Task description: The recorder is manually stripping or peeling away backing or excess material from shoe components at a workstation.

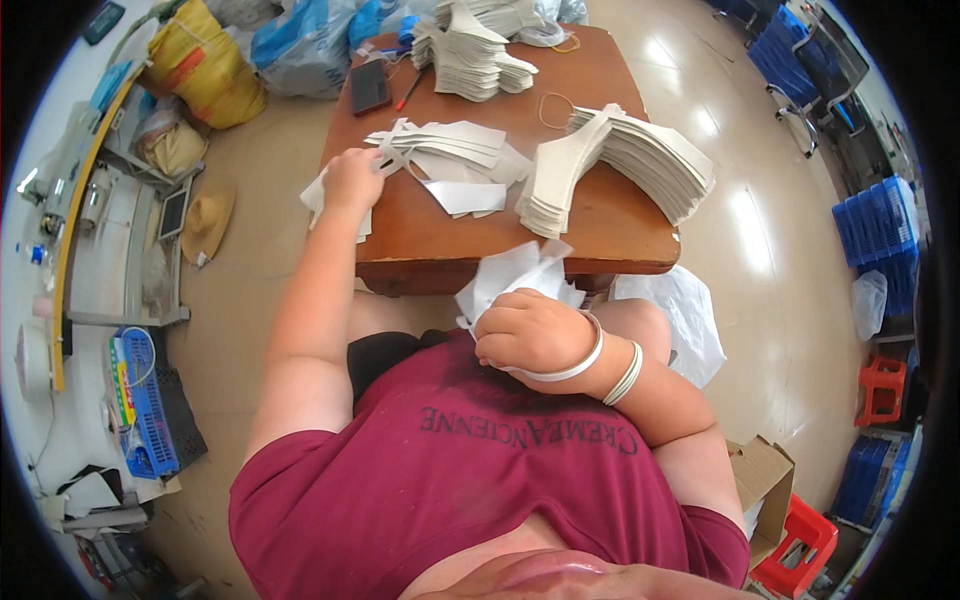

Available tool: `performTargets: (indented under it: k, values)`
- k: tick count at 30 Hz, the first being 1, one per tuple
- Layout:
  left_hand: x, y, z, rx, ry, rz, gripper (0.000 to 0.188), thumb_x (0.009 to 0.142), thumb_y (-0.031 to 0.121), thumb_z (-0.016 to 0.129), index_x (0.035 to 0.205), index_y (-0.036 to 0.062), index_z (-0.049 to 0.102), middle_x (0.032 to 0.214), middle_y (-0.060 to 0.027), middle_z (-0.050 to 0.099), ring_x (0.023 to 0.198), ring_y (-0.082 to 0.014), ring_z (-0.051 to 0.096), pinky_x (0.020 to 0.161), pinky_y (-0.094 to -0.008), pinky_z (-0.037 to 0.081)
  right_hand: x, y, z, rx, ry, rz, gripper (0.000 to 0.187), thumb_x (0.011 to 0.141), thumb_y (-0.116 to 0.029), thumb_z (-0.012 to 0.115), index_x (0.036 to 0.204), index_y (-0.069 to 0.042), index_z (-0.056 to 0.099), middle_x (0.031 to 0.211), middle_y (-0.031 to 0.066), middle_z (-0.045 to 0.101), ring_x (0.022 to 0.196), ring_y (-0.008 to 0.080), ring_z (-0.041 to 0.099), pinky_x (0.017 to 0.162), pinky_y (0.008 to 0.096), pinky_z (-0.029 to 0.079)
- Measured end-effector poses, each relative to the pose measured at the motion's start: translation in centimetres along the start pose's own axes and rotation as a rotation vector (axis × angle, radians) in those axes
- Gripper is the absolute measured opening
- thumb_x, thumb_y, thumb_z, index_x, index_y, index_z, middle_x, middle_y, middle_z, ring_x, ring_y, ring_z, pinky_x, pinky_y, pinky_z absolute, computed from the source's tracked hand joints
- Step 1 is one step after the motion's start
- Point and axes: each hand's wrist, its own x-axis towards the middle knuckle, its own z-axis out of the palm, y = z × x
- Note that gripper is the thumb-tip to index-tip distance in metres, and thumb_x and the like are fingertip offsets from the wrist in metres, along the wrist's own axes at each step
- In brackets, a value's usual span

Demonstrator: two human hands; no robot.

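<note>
In the head view, the left hand (355, 180) reaches over the near left part of the brown table (440, 250), its fingertips at a pale cut-out piece (397, 150) with narrow arms. They seem to touch it, but whether thumb and finger pinch it I cannot tell. Beside it, partly overlapping, lie loose white pieces (465, 197), fanned unevenly.

The right hand (535, 332) is in front of the chest, its fingers curled tightly round a bunch of white sheets (515, 272) that splays toward the table's near edge. Gripping it low and close to the body probably stops the limp sheets from scattering — and leaves the left arm room to stretch. White bands (627, 375) circle the right wrist, perhaps worn there to be handy.

On the table's right, a curved stack (655, 160) of cream pieces leans over in a neat arc; another stack (475, 55) sits at the far side. Their order suggests they are sorted apart from the loose ones. A dark phone-like slab (370, 88) and a red pen (411, 90) lie near the far left edge, likely out of the way.

As for writing, dark capitals cross the maroon shirt (480, 480), upside down here; the blue-and-white bag (300, 50) bears print too small to read.
</note>
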Motion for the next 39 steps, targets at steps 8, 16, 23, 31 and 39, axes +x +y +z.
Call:
performTargets:
  k: [8,16,23,31,39]
  values:
    - [-0.2,1.6,2.0,0.023,0.105,-0.025,0.057,0.076,0.029,0.078,0.129,0.0189,0.060,0.120,-0.0098,0.060,0.116,-0.0322,0.053,0.095,-0.0446,0.046,2.9,-0.5,2.9,0.103,-0.038,-0.078,0.011,0.077,-0.005,0.068,0.085,-0.006,0.062,0.090,0.0080,0.063,0.081,0.0271,0.060,0.075,0.0381,0.048]
    - [0.3,0.5,1.2,-0.013,-0.046,-0.206,0.066,0.075,0.033,0.080,0.135,0.0258,0.055,0.129,-0.0095,0.053,0.121,-0.0326,0.049,0.101,-0.0455,0.042,3.1,-0.3,4.3,0.116,-0.026,-0.039,0.012,0.077,-0.005,0.070,0.086,-0.006,0.062,0.088,0.0070,0.063,0.080,0.0261,0.060,0.073,0.0375,0.048]
    - [2.2,-0.4,1.8,-0.081,0.103,0.187,0.033,0.084,0.026,0.072,0.115,0.0187,0.064,0.111,-0.0055,0.065,0.114,-0.0262,0.055,0.093,-0.0431,0.044,3.0,-0.4,4.0,0.107,-0.006,-0.035,0.013,0.076,-0.004,0.071,0.086,-0.005,0.063,0.088,0.0071,0.063,0.080,0.0264,0.061,0.072,0.0378,0.048]
    - [3.8,-1.5,-1.7,-1.461,-0.016,0.047,0.014,0.099,0.014,0.055,0.109,0.0035,0.054,0.098,-0.0054,0.065,0.088,-0.0143,0.064,0.084,-0.0310,0.051,2.6,-0.3,4.0,0.096,0.035,-0.020,0.010,0.075,-0.006,0.069,0.082,-0.006,0.062,0.086,0.0083,0.061,0.078,0.0299,0.059,0.072,0.0393,0.048]
    - [-1.8,7.2,-11.3,-1.204,0.034,0.259,0.030,0.090,0.017,0.071,0.114,0.0037,0.057,0.085,-0.0025,0.067,0.069,-0.0100,0.061,0.059,-0.0222,0.048,3.1,-0.7,3.4,-0.037,0.061,-0.061,0.018,0.070,-0.003,0.067,0.086,-0.007,0.061,0.089,0.0079,0.062,0.082,0.0292,0.059,0.074,0.0396,0.047]
